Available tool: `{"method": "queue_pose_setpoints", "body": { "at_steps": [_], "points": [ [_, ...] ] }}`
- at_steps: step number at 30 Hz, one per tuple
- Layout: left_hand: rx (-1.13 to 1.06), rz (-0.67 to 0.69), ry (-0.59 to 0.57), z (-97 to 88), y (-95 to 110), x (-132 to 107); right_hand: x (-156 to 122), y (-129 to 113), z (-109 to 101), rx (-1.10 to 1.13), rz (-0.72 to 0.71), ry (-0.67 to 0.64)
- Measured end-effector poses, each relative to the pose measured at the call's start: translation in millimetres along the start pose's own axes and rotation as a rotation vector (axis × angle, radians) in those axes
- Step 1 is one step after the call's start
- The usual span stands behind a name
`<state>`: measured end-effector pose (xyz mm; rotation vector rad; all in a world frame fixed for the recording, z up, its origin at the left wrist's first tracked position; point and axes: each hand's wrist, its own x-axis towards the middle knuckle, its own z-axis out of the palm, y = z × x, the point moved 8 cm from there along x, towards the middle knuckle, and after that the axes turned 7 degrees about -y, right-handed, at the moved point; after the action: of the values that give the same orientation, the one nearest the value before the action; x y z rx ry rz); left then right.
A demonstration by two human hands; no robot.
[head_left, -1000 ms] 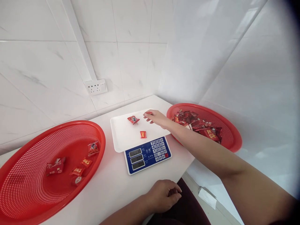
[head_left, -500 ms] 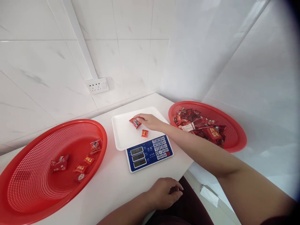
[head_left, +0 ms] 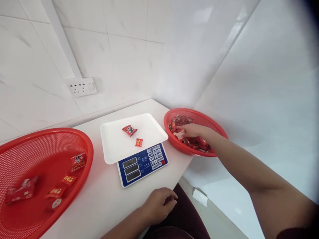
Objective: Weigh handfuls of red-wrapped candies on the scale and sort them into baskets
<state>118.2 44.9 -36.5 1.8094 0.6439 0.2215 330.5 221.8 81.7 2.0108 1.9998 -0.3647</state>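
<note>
My right hand (head_left: 189,130) reaches into the red basket on the right (head_left: 216,127), its fingers curled down among the heap of red candy packets (head_left: 183,122); what it grips is hidden. A blue electronic scale (head_left: 142,163) stands in the middle with a white tray (head_left: 112,142) on top. Two red packets lie on that tray, a larger one (head_left: 129,130) and a small one (head_left: 139,142). My left hand (head_left: 159,204) rests loosely curled at the counter's front edge, holding nothing.
A large red mesh basket (head_left: 50,136) at the left holds several red packets (head_left: 62,181). A white wall socket (head_left: 81,87) sits on the tiled wall behind. The white counter (head_left: 109,196) ends in a corner by the right wall.
My right hand has left the scale tray and moved right into the heaped basket. The view has swung to the right. The left hand has stayed put.
</note>
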Motion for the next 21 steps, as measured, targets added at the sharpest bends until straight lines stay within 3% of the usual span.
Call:
{"method": "queue_pose_setpoints", "body": {
  "at_steps": [4,9,12,16,21],
  "points": [
    [-0.013,-0.001,-0.001,0.2,-1,1,9,-4,25,0.007,-0.019,-0.083],
    [-0.031,-0.021,0.008,1.1,-3,1,28,7,31,0.006,0.066,-0.05],
    [-0.023,-0.015,0.008,1.8,-3,0,27,12,17,0.061,0.039,-0.003],
    [-0.026,-0.017,0.006,1.6,-3,1,7,9,-18,0.181,0.0,0.144],
    [-0.017,-0.02,0.0,0.6,-1,0,-8,-19,-43,0.327,-0.034,0.282]
  ]
}}
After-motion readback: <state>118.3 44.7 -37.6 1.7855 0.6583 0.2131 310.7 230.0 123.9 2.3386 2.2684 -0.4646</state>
